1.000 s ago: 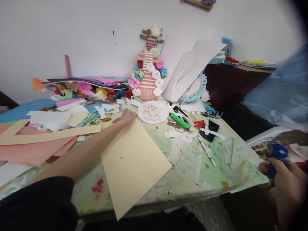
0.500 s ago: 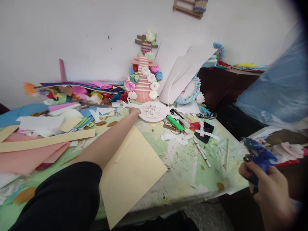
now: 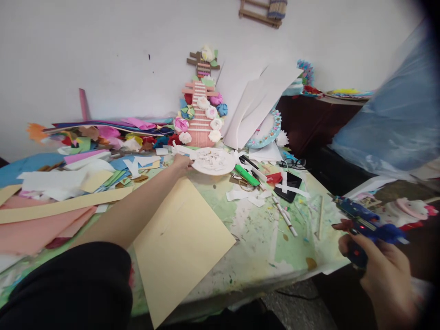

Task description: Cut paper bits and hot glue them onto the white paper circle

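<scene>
My left hand (image 3: 181, 162) reaches far across the table and grips the near-left rim of a white paper plate (image 3: 212, 162) filled with small white paper scraps; the plate looks lifted slightly off the table. My left forearm lies over a large cream paper sheet (image 3: 178, 243). My right hand (image 3: 383, 270) is at the lower right, off the table edge, closed round the handle of a blue glue gun (image 3: 364, 223) whose nozzle points left toward the table.
A paint-stained green table (image 3: 261, 247) holds piles of coloured paper (image 3: 68, 183) at left, a pink paper guitar with paper flowers (image 3: 201, 114) against the wall, a green marker (image 3: 246, 175), pens, a black phone (image 3: 288, 186), and white sheets (image 3: 254, 101). A blue plastic bag (image 3: 395, 123) hangs at right.
My left hand moved right from the cream sheet's top to the plate rim and took hold of it. My right hand raised the glue gun and turned its nozzle toward the table.
</scene>
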Tool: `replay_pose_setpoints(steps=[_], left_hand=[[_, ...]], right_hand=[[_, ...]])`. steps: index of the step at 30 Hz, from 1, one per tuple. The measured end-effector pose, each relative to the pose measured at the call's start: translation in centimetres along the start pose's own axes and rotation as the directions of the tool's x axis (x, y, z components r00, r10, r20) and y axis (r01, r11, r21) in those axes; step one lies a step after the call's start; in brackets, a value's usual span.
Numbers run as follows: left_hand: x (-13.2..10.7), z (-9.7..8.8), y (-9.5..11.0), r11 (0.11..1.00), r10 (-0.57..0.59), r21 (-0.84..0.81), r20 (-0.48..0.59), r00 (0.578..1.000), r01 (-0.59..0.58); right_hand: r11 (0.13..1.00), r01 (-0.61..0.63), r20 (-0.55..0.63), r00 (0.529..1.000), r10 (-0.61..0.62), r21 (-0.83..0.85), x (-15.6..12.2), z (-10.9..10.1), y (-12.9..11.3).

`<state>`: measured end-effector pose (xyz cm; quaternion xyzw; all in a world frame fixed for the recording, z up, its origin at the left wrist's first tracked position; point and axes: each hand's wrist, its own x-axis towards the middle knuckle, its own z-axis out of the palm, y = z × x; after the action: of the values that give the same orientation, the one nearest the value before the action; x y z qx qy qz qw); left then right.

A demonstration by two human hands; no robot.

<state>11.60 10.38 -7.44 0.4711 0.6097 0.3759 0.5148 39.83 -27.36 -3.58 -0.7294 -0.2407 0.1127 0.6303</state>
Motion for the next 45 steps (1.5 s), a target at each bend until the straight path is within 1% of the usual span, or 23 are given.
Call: replay_pose_setpoints(steps=[4, 6, 8, 10, 12, 13, 15, 17, 19, 21, 23, 24, 26, 28, 30, 32, 33, 35, 36, 38, 40, 42, 45], left_hand=[[-3.2, -4.0, 0.5, 0.999, 0.015, -0.032, 0.044, 0.999, -0.014], [-5.2, -5.7, 0.1, 0.999, 0.015, -0.035, 0.096, 0.995, -0.012], [-7.2, -6.8, -0.6, 1.0, -0.005, -0.013, 0.179, 0.984, 0.007], [-9.0, -7.3, -1.8, 0.999, -0.025, 0.035, 0.302, 0.953, 0.015], [-10.5, -7.2, -3.0, 0.995, -0.038, 0.096, 0.421, 0.906, -0.003], [-11.0, -7.0, -3.6, 0.992, -0.045, 0.128, 0.464, 0.885, -0.017], [-11.9, -6.5, -4.7, 0.98, -0.054, 0.19, 0.499, 0.865, -0.049], [-12.5, -6.0, -5.5, 0.966, -0.026, 0.237, 0.499, 0.866, -0.107], [-12.8, -5.9, -6.1, 0.949, 0.034, 0.258, 0.49, 0.871, -0.183], [-12.8, -6.2, -6.6, 0.929, 0.084, 0.278, 0.487, 0.87, -0.245], [-12.8, -6.8, -7.1, 0.903, 0.105, 0.323, 0.469, 0.877, -0.281], [-12.7, -7.2, -7.3, 0.883, 0.124, 0.359, 0.445, 0.887, -0.303], [-12.6, -8.0, -7.6, 0.819, 0.181, 0.45, 0.387, 0.904, -0.357], [-12.6, -8.8, -7.8, 0.731, 0.245, 0.554, 0.331, 0.911, -0.398], [-12.5, -9.3, -8.1, 0.648, 0.292, 0.639, 0.293, 0.91, -0.414], [-12.4, -9.8, -8.5, 0.554, 0.361, 0.714, 0.256, 0.897, -0.427], [-12.3, -10.0, -8.7, 0.495, 0.402, 0.753, 0.243, 0.883, -0.433], [-12.0, -10.5, -9.1, 0.38, 0.459, 0.827, 0.221, 0.861, -0.415], [-11.8, -10.7, -9.3, 0.345, 0.463, 0.854, 0.207, 0.862, -0.39], [-11.6, -11.2, -9.6, 0.351, 0.417, 0.869, 0.189, 0.889, -0.349], [-11.5, -11.5, -9.7, 0.41, 0.362, 0.846, 0.193, 0.912, -0.342], [-11.7, -11.7, -9.7, 0.449, 0.342, 0.819, 0.212, 0.916, -0.357], [-12.0, -11.6, -9.8, 0.466, 0.38, 0.796, 0.215, 0.9, -0.387]], right_hand=[[0.992, 0.033, 0.136, 0.989, -0.05, 0.125, 0.0, 0.1, 0.1], [0.988, 0.035, 0.206, 0.976, -0.067, 0.153, 0.0, 0.3, 0.3], [0.983, 0.032, 0.27, 0.959, -0.081, 0.181, -0.2, 0.7, 0.6], [0.983, 0.024, 0.333, 0.939, -0.085, 0.183, -0.5, 1.3, 0.9], [0.985, 0.007, 0.414, 0.907, -0.079, 0.172, -0.8, 2.1, 1.1], [0.987, -0.004, 0.455, 0.888, -0.07, 0.16, -0.9, 2.6, 1.1], [0.992, -0.024, 0.527, 0.849, -0.043, 0.12, -1.0, 4.0, 1.3], [0.996, -0.043, 0.587, 0.81, -0.011, 0.079, -0.9, 5.5, 1.4], [0.999, -0.019, 0.627, 0.779, -0.014, 0.046, -0.7, 7.0, 1.6], [1.0, 0.018, 0.683, 0.73, -0.025, 0.016, -0.5, 8.5, 1.9], [1.0, 0.017, 0.725, 0.688, -0.019, 0.01, -0.1, 9.8, 2.2], [1.0, 0.008, 0.731, 0.682, -0.016, 0.015, 0.1, 10.6, 2.3], [1.0, 0.019, 0.718, 0.695, -0.029, 0.021, 1.1, 12.3, 2.3], [0.993, 0.116, 0.699, 0.71, -0.084, 0.002, 2.4, 14.6, 2.1], [0.955, 0.292, 0.679, 0.713, -0.175, -0.06, 3.9, 17.3, 1.7], [0.83, 0.53, 0.692, 0.664, -0.282, -0.171, 5.2, 20.4, 1.2], [0.747, 0.631, 0.72, 0.616, -0.318, -0.21, 5.6, 22.0, 1.1], [0.693, 0.689, 0.764, 0.56, -0.322, -0.213, 6.2, 24.8, 1.1], [0.668, 0.713, 0.78, 0.535, -0.323, -0.213, 6.3, 26.0, 1.2], [0.626, 0.749, 0.803, 0.502, -0.322, -0.217, 6.2, 27.9, 1.6], [0.59, 0.776, 0.815, 0.481, -0.325, -0.223, 6.1, 28.9, 1.9], [0.573, 0.788, 0.815, 0.474, -0.333, -0.225, 6.1, 29.2, 2.0], [0.581, 0.783, 0.805, 0.484, -0.343, -0.223, 5.7, 28.3, 1.7]])
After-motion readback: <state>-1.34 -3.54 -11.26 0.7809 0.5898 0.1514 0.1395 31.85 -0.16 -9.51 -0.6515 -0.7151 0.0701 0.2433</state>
